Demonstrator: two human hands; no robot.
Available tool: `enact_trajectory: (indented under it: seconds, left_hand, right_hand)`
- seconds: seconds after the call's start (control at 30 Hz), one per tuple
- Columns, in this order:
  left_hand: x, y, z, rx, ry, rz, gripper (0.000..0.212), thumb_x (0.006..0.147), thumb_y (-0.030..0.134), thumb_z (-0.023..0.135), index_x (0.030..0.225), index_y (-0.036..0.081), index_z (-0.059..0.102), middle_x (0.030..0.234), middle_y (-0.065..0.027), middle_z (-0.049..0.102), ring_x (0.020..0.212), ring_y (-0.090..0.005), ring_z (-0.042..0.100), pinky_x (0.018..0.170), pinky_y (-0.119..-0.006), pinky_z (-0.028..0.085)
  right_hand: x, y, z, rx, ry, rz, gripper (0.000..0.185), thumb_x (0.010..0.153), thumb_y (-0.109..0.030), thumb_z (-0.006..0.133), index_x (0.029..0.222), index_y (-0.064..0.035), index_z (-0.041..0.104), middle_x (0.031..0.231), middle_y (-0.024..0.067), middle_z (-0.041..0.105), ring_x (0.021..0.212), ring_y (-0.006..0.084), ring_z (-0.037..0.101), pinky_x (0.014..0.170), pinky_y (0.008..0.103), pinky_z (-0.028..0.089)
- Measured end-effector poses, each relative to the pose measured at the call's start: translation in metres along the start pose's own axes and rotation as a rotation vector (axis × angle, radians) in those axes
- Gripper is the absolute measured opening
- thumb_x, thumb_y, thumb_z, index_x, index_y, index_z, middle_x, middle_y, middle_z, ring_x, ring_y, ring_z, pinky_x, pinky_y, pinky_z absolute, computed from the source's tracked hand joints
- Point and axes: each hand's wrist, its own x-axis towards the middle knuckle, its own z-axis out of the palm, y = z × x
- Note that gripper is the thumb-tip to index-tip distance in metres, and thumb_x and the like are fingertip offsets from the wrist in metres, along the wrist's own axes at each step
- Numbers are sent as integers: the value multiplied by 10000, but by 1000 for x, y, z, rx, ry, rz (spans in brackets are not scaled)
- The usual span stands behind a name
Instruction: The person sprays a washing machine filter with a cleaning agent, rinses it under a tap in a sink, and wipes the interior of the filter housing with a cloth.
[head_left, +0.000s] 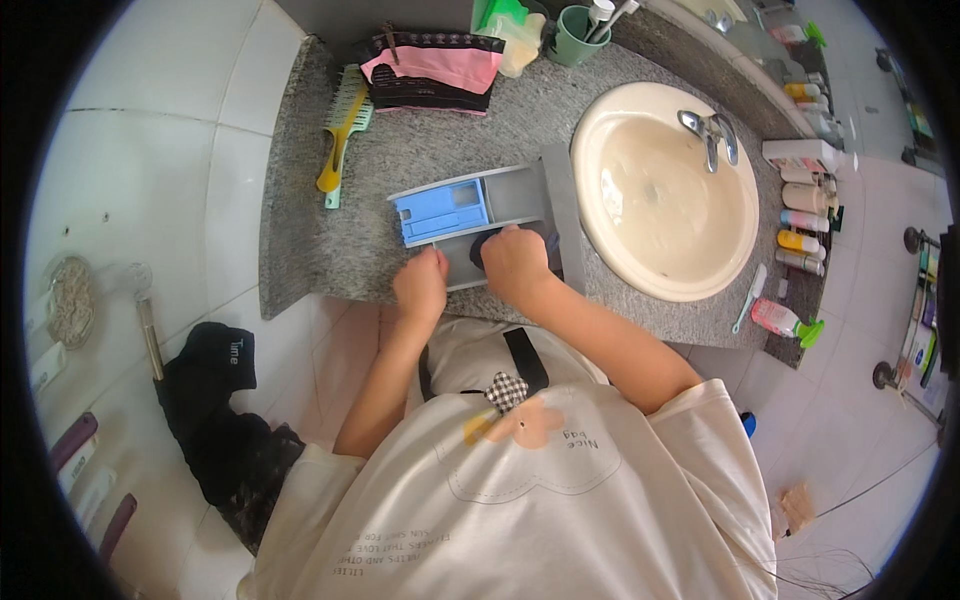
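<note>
A grey plastic drawer (525, 187), which looks like a washing machine's detergent drawer, lies on the stone counter with its thick front panel beside the sink. One of its compartments holds a light blue plastic insert (442, 212). My left hand (421, 289) is closed on the drawer's near left corner, its fingertips mostly hidden. Inside the near compartment, my right hand (516, 259) is closed around a dark object (478, 251). Only a dark edge of that object shows, so I cannot tell exactly what it is.
The cream washbasin (660, 195) with a chrome faucet (709, 139) adjoins the drawer. A yellow-and-green comb (345, 142), a pink-and-black pouch (435, 75) and a green cup (577, 37) with toothbrushes stand behind. Several bottles (802, 217) line the right side, near a spray bottle (784, 320).
</note>
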Motion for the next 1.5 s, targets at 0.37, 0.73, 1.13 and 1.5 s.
enact_trajectory:
  seconds: [0.37, 0.73, 1.13, 1.5]
  left_hand:
    - [7, -13, -9, 18, 79, -17, 273, 934, 219, 475, 780, 19, 578, 695, -217, 625, 654, -415, 619, 597, -521, 486]
    - [29, -48, -38, -53, 81, -53, 232, 928, 161, 485, 800, -15, 565, 712, -248, 610, 672, -445, 599, 604, -530, 469]
    - [47, -74, -49, -97, 81, -106, 242, 931, 162, 493, 775, -14, 551, 706, -248, 605, 665, -444, 600, 585, -517, 477]
    - [50, -74, -51, -130, 40, -95, 240, 936, 175, 490, 793, -8, 550, 699, -248, 599, 668, -447, 595, 592, -524, 468]
  right_hand:
    - [17, -28, 12, 97, 148, -72, 291, 731, -219, 664, 970, -59, 617, 938, 132, 627, 733, 235, 671, 588, 330, 537]
    - [57, -53, -5, 154, 216, -108, 229, 756, -193, 614, 951, -74, 613, 882, 135, 607, 650, 251, 663, 529, 341, 509]
    - [83, -75, -19, 169, 269, -160, 170, 728, -162, 630, 868, -84, 572, 840, 118, 597, 597, 232, 648, 513, 338, 503]
    - [86, -65, -39, -22, 68, -210, 265, 765, -208, 620, 988, -66, 617, 872, 123, 619, 667, 220, 661, 522, 315, 509]
